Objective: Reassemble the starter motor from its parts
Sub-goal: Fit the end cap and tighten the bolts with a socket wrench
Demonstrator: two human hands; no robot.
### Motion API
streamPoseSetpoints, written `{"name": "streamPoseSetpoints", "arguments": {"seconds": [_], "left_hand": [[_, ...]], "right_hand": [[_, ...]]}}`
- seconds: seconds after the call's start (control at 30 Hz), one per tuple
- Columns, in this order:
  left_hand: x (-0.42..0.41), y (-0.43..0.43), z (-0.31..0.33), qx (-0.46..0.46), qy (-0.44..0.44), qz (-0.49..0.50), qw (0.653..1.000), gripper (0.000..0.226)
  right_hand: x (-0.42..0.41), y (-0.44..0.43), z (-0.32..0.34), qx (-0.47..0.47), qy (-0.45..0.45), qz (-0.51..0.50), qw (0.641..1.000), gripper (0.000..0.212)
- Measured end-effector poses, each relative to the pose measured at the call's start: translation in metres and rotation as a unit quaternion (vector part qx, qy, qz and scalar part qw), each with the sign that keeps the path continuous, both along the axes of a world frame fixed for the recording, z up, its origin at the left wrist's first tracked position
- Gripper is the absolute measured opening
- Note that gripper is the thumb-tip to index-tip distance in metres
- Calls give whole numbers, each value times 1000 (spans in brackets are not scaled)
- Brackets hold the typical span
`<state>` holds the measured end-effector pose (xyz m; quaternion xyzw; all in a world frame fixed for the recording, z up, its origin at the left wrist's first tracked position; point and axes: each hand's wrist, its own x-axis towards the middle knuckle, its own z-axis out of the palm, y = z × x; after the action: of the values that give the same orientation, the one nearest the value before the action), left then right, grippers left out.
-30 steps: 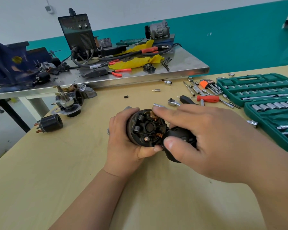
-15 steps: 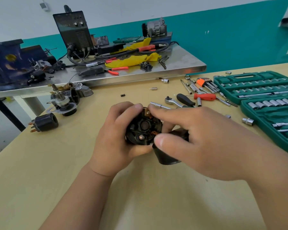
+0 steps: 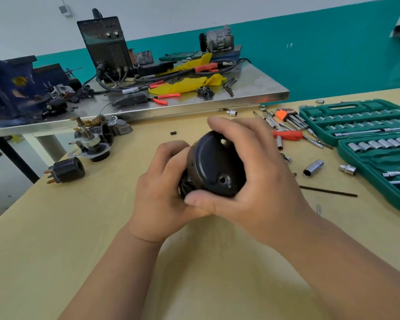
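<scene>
A round black end cap (image 3: 214,167) with two screw holes covers the brush plate (image 3: 184,184), of which only a sliver with a spring shows at the cap's lower left. My right hand (image 3: 259,179) grips the cap, thumb along its lower edge and fingers curled over its top. My left hand (image 3: 158,183) holds the brush plate from behind, fingers wrapped round its left side. Both are held above the wooden table (image 3: 56,227). At the left of the table lie the armature and gear housing (image 3: 91,140) and the black solenoid (image 3: 66,169).
A green socket set case (image 3: 365,132) lies open at the right, with loose sockets (image 3: 313,168), a red-handled screwdriver (image 3: 286,135), hex keys (image 3: 291,117) and a thin black rod (image 3: 328,191) around it. A metal bench (image 3: 194,102) behind carries a welder, pliers, yellow cloth and a blue vise.
My right hand has brought the black cap up over the brush plate, which was open to view before. Both hands have lifted slightly with the parts.
</scene>
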<state>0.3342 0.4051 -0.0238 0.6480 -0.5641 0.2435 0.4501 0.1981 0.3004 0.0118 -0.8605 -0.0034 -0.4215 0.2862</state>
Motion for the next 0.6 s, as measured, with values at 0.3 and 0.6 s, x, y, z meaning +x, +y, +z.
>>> {"name": "streamPoseSetpoints", "arguments": {"seconds": [0.3,0.6], "left_hand": [[5,-3,-10,-30,49,-11,998,60],[-2,-3,-3,-27,32,17,999,49]], "right_hand": [[5,11,-9,58,-76,9,995,85],[11,18,-17,62,-45,-70,995,85]]}}
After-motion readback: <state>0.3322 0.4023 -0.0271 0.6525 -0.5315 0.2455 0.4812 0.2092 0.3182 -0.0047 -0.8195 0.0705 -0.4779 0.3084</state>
